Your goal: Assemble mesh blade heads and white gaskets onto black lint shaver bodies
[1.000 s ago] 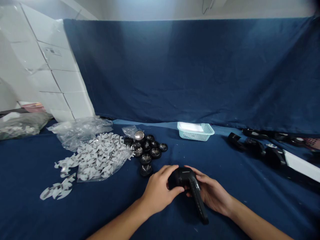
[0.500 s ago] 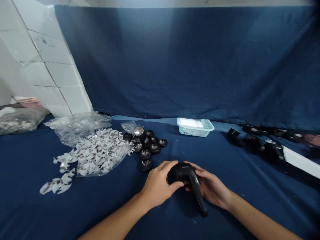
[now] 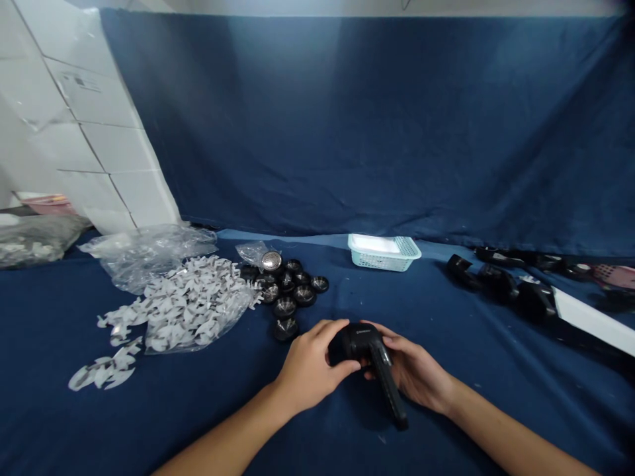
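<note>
A black handheld device [image 3: 361, 345] is held between both hands, low over the blue cloth [image 3: 476, 403]. The left hand [image 3: 308, 365] is closed over the round head from the left, with the fingers curved across its top. The right hand [image 3: 414, 371] is wrapped around the head's right side and underside. The long handle [image 3: 389, 390] is angled down toward the wearer; whether its end touches the cloth cannot be told.

Ahead of the left hand, just beyond its knuckles, black cups with mesh interiors [image 3: 285, 307] are grouped closely, with a silver mesh dome [image 3: 271, 260] at the far side. Further left of that hand, white die-cut pieces [image 3: 191, 304] are spread over and beside a clear plastic bag [image 3: 149, 258]. A pale teal basket [image 3: 381, 262] is placed ahead of the right hand. Black parts [image 3: 499, 284] are laid well to its right.

The device could be dropped if the grip were loosened, since the handle overhangs the hands. The nearby cups could be scattered by a knock from the left hand. The light white pieces could be dragged along by a sweep of the wrist.
</note>
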The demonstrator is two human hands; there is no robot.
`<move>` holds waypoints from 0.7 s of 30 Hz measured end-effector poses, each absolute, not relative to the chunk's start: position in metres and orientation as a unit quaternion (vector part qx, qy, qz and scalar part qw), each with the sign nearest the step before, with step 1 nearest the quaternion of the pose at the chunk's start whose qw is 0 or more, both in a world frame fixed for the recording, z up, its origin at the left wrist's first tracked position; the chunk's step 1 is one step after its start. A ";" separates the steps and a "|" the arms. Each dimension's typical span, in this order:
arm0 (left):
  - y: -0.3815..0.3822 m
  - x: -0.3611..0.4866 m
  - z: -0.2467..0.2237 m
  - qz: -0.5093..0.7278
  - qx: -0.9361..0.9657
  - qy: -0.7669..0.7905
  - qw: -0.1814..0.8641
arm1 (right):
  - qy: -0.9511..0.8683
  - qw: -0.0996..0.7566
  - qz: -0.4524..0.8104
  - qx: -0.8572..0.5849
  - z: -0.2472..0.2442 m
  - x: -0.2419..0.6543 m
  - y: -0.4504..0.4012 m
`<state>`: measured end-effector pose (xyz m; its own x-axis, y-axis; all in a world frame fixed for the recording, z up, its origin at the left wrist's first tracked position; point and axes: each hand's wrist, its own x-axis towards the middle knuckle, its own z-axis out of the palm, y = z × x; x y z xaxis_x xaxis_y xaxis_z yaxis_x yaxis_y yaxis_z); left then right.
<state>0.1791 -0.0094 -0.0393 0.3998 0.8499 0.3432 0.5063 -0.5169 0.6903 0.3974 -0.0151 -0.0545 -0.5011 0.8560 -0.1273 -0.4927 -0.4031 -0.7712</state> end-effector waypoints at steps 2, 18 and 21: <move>-0.009 0.179 -0.039 0.346 0.800 0.424 0.247 | -0.345 0.426 0.794 -0.264 -0.055 0.398 -0.015; -0.013 0.181 -0.038 0.363 0.784 0.433 0.259 | -0.394 0.422 0.782 -0.237 -0.053 0.399 -0.020; -0.014 0.182 -0.038 0.381 0.767 0.433 0.280 | -0.404 0.417 0.782 -0.228 -0.055 0.400 -0.021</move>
<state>0.1822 -0.0137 -0.0376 0.3348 0.8783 0.3414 0.4516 -0.4676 0.7599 0.3999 -0.0206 -0.0547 -0.5493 0.8354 -0.0192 -0.4670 -0.3260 -0.8220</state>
